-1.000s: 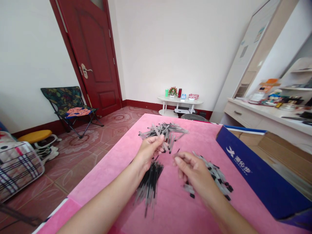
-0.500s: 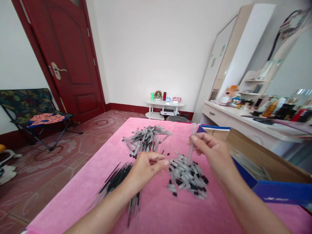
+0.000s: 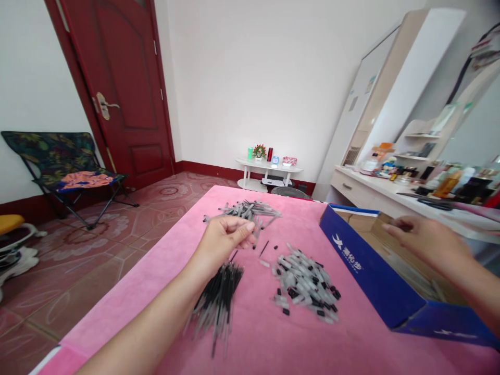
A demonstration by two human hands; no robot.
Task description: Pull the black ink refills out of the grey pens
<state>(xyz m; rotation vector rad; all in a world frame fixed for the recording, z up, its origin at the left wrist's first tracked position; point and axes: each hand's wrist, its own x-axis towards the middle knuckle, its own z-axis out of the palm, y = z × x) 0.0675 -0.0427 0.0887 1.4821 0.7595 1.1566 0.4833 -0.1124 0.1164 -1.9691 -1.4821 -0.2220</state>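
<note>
My left hand (image 3: 228, 234) hovers between two piles, thumb pressed to its fingers; whatever may be in that pinch is hidden. Just beyond it lies a heap of clear pen barrels with dark ends (image 3: 250, 209). Nearer me, below the hand, is a bundle of thin black pen refills (image 3: 221, 291). My right hand (image 3: 425, 234) is over the open blue box (image 3: 363, 271), fingers loosely bent and apart from the thumb, with no barrel visible in it. Clear tubes (image 3: 427, 286) lie inside the box. Clear pen caps with black pieces (image 3: 304, 281) are heaped mid-table.
A pink cloth (image 3: 304, 344) covers the table. A dresser (image 3: 347, 185) crowded with bottles stands right, beyond the box. A folding chair (image 3: 78, 156) with clothing is at left. A low white table (image 3: 269, 165) stands by the wall.
My right hand has gone from the cap heap rightward to above the box; the clear barrel it held upright no longer shows. My left hand has shifted up and left. The view has turned slightly.
</note>
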